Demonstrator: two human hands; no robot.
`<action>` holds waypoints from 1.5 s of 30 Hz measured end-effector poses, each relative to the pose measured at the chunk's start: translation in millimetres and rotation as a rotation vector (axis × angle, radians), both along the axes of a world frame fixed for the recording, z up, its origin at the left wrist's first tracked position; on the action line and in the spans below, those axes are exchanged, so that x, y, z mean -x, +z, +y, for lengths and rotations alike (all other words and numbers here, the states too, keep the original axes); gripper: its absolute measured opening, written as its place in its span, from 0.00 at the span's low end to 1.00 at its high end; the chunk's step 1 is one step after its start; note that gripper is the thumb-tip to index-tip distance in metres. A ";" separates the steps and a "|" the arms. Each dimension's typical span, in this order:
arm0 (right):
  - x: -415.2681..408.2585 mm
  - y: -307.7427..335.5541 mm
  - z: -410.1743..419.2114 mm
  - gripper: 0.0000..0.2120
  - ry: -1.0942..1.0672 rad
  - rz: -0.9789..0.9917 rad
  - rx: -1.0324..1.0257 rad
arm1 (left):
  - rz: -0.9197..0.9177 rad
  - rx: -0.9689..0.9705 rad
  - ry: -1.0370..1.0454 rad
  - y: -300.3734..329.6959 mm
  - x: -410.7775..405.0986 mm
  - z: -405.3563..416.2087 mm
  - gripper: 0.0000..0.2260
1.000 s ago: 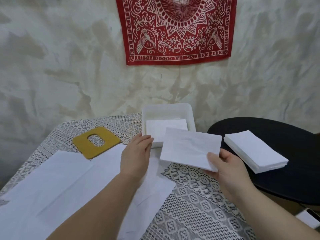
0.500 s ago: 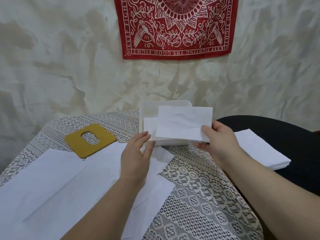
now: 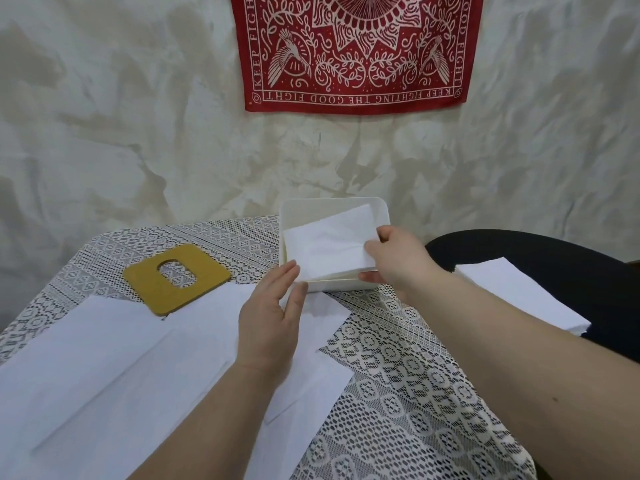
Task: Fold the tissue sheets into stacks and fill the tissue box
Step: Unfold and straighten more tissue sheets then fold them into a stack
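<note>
The right hand had carried the folded tissue sheet from above the desk to the white tissue box, where its grip pinched the sheet's near right edge between thumb and fingers, the thumb on top. Half a second earlier the same sheet hung in front of the box; now it lay tilted across the opening, its far corner up against the back wall, its left end dipping inside just ahead of the left hand. That hand, fingers straight and held together, rested its tips at the box's near left corner, steadying it, and held nothing. The sheet was not yet flat, so the placing looked nearly but not fully done. To the right of the pinching grip a stack of folded sheets waited; left of it lay the yellow lid and unfolded sheets.
</note>
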State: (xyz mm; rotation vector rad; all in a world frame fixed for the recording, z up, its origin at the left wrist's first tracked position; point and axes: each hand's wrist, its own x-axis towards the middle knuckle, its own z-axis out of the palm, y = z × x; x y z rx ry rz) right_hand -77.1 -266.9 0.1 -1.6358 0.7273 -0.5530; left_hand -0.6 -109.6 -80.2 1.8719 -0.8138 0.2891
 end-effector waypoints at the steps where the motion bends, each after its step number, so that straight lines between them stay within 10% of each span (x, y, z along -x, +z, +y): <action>1: -0.1 1.0 -2.5 0.08 -0.016 0.063 0.137 | -0.004 -0.005 0.002 -0.1 -0.1 -0.1 0.15; 4: -1.0 2.6 -7.7 0.05 -0.058 0.460 0.982 | -0.012 -0.023 0.008 -0.8 -0.2 -0.4 0.15; 8: -9.5 -7.8 -4.8 0.34 -0.005 0.540 1.440 | -0.028 -0.034 0.020 -0.2 0.5 -0.6 0.15; 16: -27.5 6.2 -6.7 0.26 0.100 0.349 1.346 | -0.059 -0.058 0.048 -3.2 1.0 -0.5 0.14; 22: -28.9 1.8 -11.0 0.13 0.024 -0.157 1.683 | -0.104 -0.050 0.050 -3.9 -0.3 -1.0 0.13; 29: -35.3 -6.1 -26.1 0.16 0.493 0.421 1.332 | -0.137 -0.061 0.075 -4.4 1.1 -0.7 0.12; 45: -30.9 -5.6 -30.0 0.18 0.572 0.458 1.518 | -0.186 -0.049 0.122 -8.0 1.8 -3.4 0.12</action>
